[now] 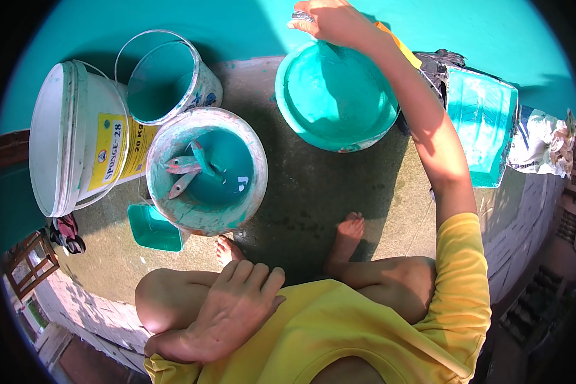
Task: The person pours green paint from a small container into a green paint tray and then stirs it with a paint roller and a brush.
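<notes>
My right hand [329, 24] is raised against the teal wall, above a round teal-coated basin [339, 96]. Its fingers are curled together around something hidden; a small silvery band shows at the fingers. My left hand [240, 310] rests on my bent left leg with the fingers extended and nothing in it. Before that leg stands a paint-smeared round bucket [253, 131] with teal liquid inside. Several brush-like tools [184, 164] with holed handles lean in it, their lower ends in the liquid.
A large white bucket [51, 141] lies tilted at the left, beside a smaller handled bucket [205, 83] with a teal inside. A small teal container [153, 227] sits by my left foot. To the right are a rectangular teal-coated tray [480, 128] and a crumpled white bag [544, 144].
</notes>
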Demonstrator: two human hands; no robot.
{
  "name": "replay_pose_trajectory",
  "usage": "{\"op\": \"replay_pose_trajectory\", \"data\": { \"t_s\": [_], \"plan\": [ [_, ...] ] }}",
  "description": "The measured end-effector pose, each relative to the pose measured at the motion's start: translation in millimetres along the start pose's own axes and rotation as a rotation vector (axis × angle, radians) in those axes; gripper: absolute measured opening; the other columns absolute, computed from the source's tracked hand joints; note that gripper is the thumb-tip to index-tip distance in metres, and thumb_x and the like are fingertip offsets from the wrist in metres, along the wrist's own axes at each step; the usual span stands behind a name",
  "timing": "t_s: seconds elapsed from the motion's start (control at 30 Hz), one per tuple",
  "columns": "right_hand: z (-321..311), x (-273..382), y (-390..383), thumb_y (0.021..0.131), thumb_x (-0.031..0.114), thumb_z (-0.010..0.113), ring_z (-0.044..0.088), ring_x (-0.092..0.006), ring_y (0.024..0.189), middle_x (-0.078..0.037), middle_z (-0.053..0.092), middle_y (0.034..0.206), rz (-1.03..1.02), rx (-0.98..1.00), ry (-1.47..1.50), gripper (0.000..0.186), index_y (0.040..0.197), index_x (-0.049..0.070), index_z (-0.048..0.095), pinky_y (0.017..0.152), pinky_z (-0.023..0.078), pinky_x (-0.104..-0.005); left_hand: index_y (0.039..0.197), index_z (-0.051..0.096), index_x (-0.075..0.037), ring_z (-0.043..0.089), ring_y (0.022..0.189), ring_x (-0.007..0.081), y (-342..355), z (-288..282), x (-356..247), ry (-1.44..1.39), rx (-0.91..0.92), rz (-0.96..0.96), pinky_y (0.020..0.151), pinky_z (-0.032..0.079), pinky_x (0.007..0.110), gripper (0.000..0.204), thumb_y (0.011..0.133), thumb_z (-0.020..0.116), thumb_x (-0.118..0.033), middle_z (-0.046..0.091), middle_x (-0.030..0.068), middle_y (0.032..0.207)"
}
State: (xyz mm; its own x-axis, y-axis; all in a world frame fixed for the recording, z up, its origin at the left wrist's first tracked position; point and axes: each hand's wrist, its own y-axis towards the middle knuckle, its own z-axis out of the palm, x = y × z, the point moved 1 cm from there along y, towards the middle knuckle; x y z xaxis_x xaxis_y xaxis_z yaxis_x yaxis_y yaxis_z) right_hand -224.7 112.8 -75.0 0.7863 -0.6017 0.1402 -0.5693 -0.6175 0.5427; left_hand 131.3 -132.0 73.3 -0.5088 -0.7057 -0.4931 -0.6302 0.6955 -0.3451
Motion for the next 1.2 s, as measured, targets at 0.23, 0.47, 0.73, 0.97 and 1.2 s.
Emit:
{"op": "replay_pose_trajectory", "data": {
  "t_s": [0.23,0.47,0.73,0.97,1.2],
  "plan": [
    [-27.8,75.5,35.2,0.093,0.038,0.065,0.066,-0.0364,0.079,-0.017,0.067,0.079,0.141,0.42,0.202,0.036,0.104,0.004,0.067,0.075,0.053,-0.0463,0.104,0.058,-0.004,0.055,0.084,0.023,-1.3,0.9,-0.3,0.011,-0.014,-0.001,0.079,0.047,0.034,0.033,0.081,0.071,-0.024,0.055,0.0073,0.085],
    [-25.3,106.5,-13.0,0.093,0.028,0.065,0.057,-0.0366,0.065,-0.016,0.057,0.064,-0.036,0.446,0.417,0.023,0.094,0.005,0.066,0.066,0.049,-0.0462,0.102,0.058,-0.004,0.054,0.083,0.022,-1.5,-1.1,-0.1,0.032,-0.043,0.0,0.077,0.046,0.033,0.032,0.079,0.069,-0.022,0.053,0.0073,0.083],
    [-83.3,128.3,-71.4,0.087,0.018,0.071,0.058,-0.0339,0.086,-0.013,0.062,0.085,0.135,0.667,0.35,0.019,0.102,0.008,0.066,0.077,0.046,-0.0437,0.097,0.06,-0.003,0.053,0.08,0.0205,-12.2,3.9,-7.9,0.221,-0.004,0.067,0.075,0.045,0.031,0.026,0.076,0.064,-0.018,0.053,0.0055,0.08],
    [-107.7,131.1,-102.3,0.085,0.003,0.069,0.06,-0.0375,0.094,-0.017,0.066,0.099,0.487,0.86,0.338,0.026,0.111,0.006,0.066,0.08,0.049,-0.0437,0.092,0.058,-0.008,0.053,0.079,0.0163,-30.8,4.3,-6.5,0.375,-0.16,0.095,0.076,0.042,0.028,0.019,0.081,0.058,-0.024,0.052,0.0011,0.079],
    [-89.3,135.3,-92.3,0.087,0.004,0.067,0.062,-0.0395,0.097,-0.019,0.067,0.105,0.305,0.766,0.251,0.023,0.11,0.002,0.066,0.081,0.05,-0.0443,0.095,0.061,-0.008,0.055,0.084,0.0177,-41.0,11.6,-4.2,0.378,-0.271,0.103,0.081,0.042,0.03,0.017,0.089,0.049,-0.019,0.056,0.0027,0.083]
  ]
}}
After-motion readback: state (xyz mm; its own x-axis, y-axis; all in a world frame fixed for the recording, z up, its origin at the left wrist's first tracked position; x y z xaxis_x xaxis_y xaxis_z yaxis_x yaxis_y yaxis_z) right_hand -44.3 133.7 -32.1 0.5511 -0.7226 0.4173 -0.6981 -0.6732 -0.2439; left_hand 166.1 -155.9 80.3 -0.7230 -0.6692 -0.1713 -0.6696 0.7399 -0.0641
